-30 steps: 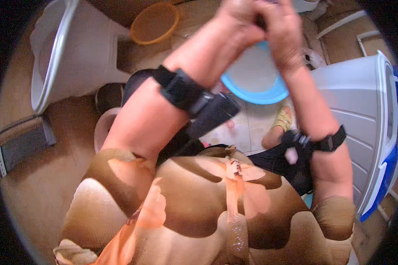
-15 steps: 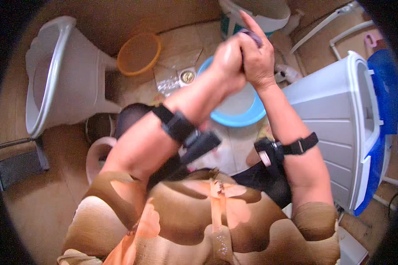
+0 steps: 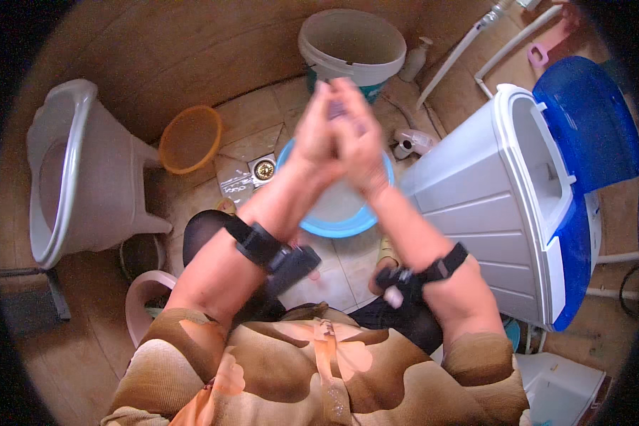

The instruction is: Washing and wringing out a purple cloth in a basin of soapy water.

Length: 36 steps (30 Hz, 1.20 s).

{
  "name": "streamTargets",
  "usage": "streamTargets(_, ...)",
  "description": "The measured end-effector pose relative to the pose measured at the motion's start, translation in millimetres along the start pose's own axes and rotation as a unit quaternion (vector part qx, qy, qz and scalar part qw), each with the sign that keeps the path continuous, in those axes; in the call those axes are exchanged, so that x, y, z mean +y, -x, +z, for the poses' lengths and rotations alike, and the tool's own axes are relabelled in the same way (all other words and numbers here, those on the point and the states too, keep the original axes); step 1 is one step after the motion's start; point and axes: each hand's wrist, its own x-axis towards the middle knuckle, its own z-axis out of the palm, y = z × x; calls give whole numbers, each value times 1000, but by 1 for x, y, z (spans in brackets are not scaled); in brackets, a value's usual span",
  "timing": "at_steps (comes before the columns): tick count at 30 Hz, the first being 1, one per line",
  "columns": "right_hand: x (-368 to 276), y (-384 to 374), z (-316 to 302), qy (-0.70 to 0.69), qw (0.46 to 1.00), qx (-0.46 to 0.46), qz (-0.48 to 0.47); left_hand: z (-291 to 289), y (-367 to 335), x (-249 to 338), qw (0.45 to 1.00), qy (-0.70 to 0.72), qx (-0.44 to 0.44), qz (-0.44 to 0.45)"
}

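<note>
My left hand [image 3: 312, 138] and my right hand [image 3: 362, 145] are pressed together, palms facing, above a light-blue basin [image 3: 339, 228]. Between them is a small dark purple, crumpled piece of what looks like cloth [image 3: 336, 109]; most of it is hidden in the fingers, and motion blurs it. Both hands are closed on this piece. Whitish, cloudy water [image 3: 330, 202] shows in the basin below my wrists. Each forearm wears a black strap with a small device.
Behind the basin stands a white-and-green bucket [image 3: 351, 60]. A grey-and-blue twin-tub washing machine [image 3: 476, 213] with a raised blue lid is at right. To the left are an orange basin [image 3: 190, 140], a floor drain [image 3: 264, 170] and a white plastic chair [image 3: 96, 170].
My joined hands have moved left and slightly lower in the picture, still closed around the dark purple piece. The view has shifted, so the bucket and the washing machine's lid show more fully.
</note>
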Motion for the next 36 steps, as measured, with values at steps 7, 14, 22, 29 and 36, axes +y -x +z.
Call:
streamTargets(7, 17, -15, -30, 1, 989, 75, 123, 3, 6, -46, 997, -33, -58, -31)
streamTargets(14, 5, -11, -14, 54, 995, 32, 81, -23, -7, -19, 994, -44, -98, 24)
streamTargets(22, 10, -43, -59, -334, 879, 62, 333, -7, 7, 10, 996, 12, -70, -47)
streamTargets(29, 2, -46, -59, -283, 880, -4, 381, -6, 18, 20, 993, 42, -92, -59)
streamTargets(36, -9, -37, -32, 129, 984, 114, 54, -8, 8, 8, 995, -36, 5, -96)
